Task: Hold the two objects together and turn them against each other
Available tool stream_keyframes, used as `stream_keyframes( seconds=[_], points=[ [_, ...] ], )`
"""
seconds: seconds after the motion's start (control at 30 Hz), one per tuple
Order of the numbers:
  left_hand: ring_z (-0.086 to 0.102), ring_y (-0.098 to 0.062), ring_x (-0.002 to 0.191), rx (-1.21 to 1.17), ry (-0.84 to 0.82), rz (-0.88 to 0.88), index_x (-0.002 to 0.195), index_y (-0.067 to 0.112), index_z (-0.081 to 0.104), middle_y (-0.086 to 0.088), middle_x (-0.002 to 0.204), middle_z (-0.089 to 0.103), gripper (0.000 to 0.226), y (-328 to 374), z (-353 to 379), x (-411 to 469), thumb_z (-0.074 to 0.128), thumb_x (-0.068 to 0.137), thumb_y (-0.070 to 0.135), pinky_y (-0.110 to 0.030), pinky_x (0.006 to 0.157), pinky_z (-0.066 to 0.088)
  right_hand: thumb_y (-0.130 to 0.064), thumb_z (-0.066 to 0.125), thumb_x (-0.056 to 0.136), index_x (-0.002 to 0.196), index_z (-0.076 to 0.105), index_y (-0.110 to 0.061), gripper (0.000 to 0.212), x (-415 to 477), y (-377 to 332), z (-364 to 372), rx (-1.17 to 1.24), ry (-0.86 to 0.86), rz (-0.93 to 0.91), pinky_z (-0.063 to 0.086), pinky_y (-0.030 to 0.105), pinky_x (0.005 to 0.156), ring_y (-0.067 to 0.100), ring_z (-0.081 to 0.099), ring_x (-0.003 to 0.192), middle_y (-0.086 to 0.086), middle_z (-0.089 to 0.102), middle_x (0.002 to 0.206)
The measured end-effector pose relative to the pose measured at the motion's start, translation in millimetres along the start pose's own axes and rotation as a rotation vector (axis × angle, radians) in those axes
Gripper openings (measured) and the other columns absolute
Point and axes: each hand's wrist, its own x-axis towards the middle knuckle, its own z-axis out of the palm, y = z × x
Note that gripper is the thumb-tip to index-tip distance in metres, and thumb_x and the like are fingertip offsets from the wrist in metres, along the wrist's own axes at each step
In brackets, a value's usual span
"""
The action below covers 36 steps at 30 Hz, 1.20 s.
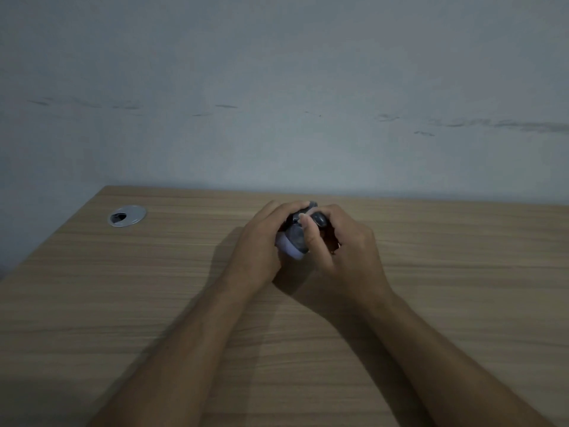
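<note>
Writing: we can read no brand, label or lettering on anything here; the object between our hands is too dim and blurred to show any.
Object held: a small dark grey object with a pale lavender end [295, 243], held between both hands just above the desk, a little beyond the middle of the desktop; we cannot tell what it is.
Left hand: our left hand [261, 241] has its fingers curled over the top and far side of the object, gripping it from the left.
Right hand: our right hand [341, 245] is curled round the object's right side, with the thumb [308, 234] laid along its dark body.
Containers: we cannot tell whether the object is a container or holds anything.
Desk: a light wood-grain desk [462, 288], its far edge meeting the pale wall [277, 87].
Cable grommet: a round silver cable grommet [127, 215] is set in the far left corner, well apart from the hands.
Open room: bare desktop lies to the left and right of our forearms, and a narrow strip lies between the hands and the far edge.
</note>
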Motion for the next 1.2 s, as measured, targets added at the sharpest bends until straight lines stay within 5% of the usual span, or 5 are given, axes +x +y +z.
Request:
stream_keyframes(
  seconds=[0.27,0.53,0.67,0.9,1.2],
  points=[
    [0.055,-0.005,0.096,0.082,-0.017,-0.029,0.141,0.019,0.069,0.011,0.11,0.057,0.073,2,0,-2,0.079,0.074,-0.01,-0.004,0.077,0.042,-0.027,0.067,0.109,0.108,0.075,-0.009,0.019,5,9,-8,-0.054,0.229,0.172,0.046,0.015,0.067,0.009,0.062,0.07,-0.003,0.073,0.087],
    [0.065,-0.006,0.107,0.021,-0.04,0.048,0.148,0.025,0.068,0.008,0.123,0.066,0.069,6,-4,-2,0.089,0.085,0.006,-0.017,0.093,0.053,-0.037,0.064,0.109,0.103,0.076,-0.02,0.021,9,35,-21,0.005,0.207,0.416,0.042,0.014,0.064,-0.001,0.058,0.065,-0.009,0.068,0.076],
    [0.066,-0.006,0.107,0.024,-0.017,0.02,0.148,0.023,0.068,0.007,0.124,0.068,0.068,5,-4,-1,0.091,0.085,0.009,-0.011,0.091,0.051,-0.036,0.063,0.11,0.107,0.076,-0.017,0.023,8,32,-22,0.016,0.167,0.383,0.041,0.011,0.065,-0.004,0.061,0.068,-0.014,0.067,0.078],
    [0.077,-0.012,0.109,-0.09,0.068,-0.176,0.144,0.024,0.07,0.007,0.13,0.077,0.077,1,-6,0,0.086,0.074,-0.002,-0.034,0.092,0.066,-0.031,0.066,0.109,0.105,0.076,-0.016,0.018,3,10,-10,0.123,-0.02,0.22,0.05,0.021,0.059,0.007,0.067,0.069,-0.01,0.072,0.081],
    [0.082,-0.012,0.108,-0.399,0.062,-0.388,0.131,0.02,0.073,0.004,0.116,0.085,0.054,1,-3,-1,0.097,0.083,0.02,-0.032,0.096,0.063,-0.033,0.066,0.109,0.103,0.076,-0.016,0.02,7,34,-20,0.066,0.187,0.415,0.04,0.01,0.065,0.0,0.059,0.066,-0.011,0.065,0.074]
  ],
)
